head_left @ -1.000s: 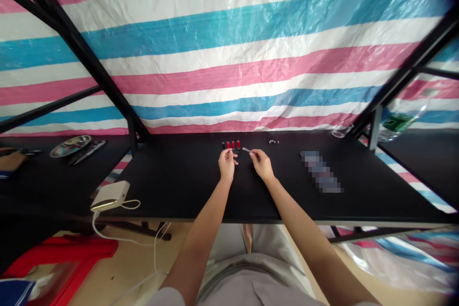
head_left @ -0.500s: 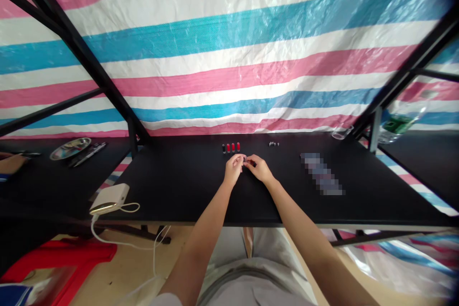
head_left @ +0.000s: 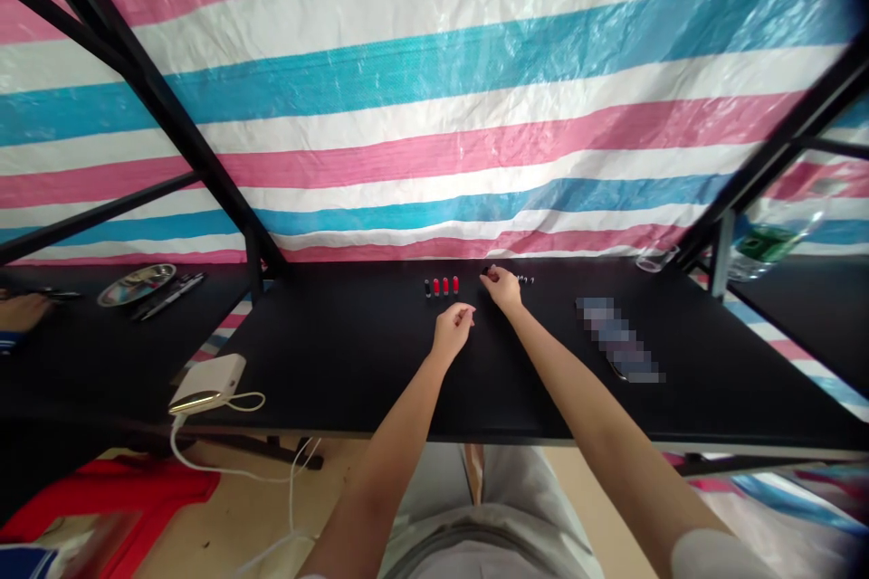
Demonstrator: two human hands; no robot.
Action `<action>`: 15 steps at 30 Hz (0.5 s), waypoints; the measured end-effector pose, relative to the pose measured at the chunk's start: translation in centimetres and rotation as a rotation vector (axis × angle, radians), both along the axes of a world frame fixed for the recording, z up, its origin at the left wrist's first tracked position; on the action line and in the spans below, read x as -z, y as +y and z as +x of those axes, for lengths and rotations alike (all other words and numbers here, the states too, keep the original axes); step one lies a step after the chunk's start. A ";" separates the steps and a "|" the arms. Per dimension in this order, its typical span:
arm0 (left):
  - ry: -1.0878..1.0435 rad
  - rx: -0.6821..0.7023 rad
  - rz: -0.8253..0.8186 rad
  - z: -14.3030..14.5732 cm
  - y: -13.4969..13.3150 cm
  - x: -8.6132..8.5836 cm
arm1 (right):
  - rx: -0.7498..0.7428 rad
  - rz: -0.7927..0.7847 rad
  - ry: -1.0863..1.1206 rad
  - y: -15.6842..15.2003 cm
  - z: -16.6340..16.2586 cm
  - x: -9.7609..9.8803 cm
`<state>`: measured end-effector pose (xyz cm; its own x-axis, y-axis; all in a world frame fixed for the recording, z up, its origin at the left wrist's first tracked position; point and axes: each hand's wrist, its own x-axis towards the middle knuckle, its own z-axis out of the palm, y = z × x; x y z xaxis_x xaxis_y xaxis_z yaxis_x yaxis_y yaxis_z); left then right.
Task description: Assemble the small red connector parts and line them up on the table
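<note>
My right hand [head_left: 503, 288] reaches toward the back of the black table [head_left: 353, 353], fingers pinched on a small dark object that I cannot make out. It sits between a row of small red and black cylinders [head_left: 441, 286] on its left and several tiny dark pieces [head_left: 526, 279] on its right. My left hand [head_left: 453, 327] hovers nearer me, just below the row of cylinders, with fingers curled together; whether anything is in them is hidden.
A blurred flat item [head_left: 619, 340] lies on the table's right. A white device [head_left: 207, 383] with a cable sits at the left edge. On the neighbouring table lie a metal dish [head_left: 136, 283], pens [head_left: 168, 293] and another person's hand [head_left: 20, 312]. A striped tarp [head_left: 434, 109] hangs behind.
My hands met in the middle, then parted. The right hand moved away to the back of the table beside the cylinders; the left stayed near the centre.
</note>
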<state>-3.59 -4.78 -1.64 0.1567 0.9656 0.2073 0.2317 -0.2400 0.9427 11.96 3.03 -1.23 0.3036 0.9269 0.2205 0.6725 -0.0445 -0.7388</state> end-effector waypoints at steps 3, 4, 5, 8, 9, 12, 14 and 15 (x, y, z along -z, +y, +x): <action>0.031 0.018 -0.008 0.0 -0.1 -0.2 | 0.045 -0.093 -0.050 1.6 -0.1 0.1; 0.033 0.019 -0.012 0.0 -0.1 -0.3 | 0.057 -0.117 -0.063 2.0 -0.1 0.2; 0.034 0.018 -0.015 0.0 -0.1 -0.3 | 0.066 -0.136 -0.073 2.4 -0.2 0.2; 0.038 0.020 -0.018 0.0 0.0 -0.3 | 0.072 -0.165 -0.091 3.2 -0.4 0.6; 0.041 0.024 -0.018 0.0 0.0 -0.3 | 0.068 -0.167 -0.095 3.4 -0.4 0.7; 0.058 0.035 -0.012 -0.1 0.0 -0.3 | 0.052 -0.153 -0.113 3.8 -0.3 1.1; 0.068 0.040 -0.003 -0.1 0.0 -0.2 | 0.047 -0.141 -0.120 4.0 -0.2 1.3; 0.070 0.041 0.004 0.0 0.0 -0.2 | 0.045 -0.135 -0.120 4.0 -0.2 1.4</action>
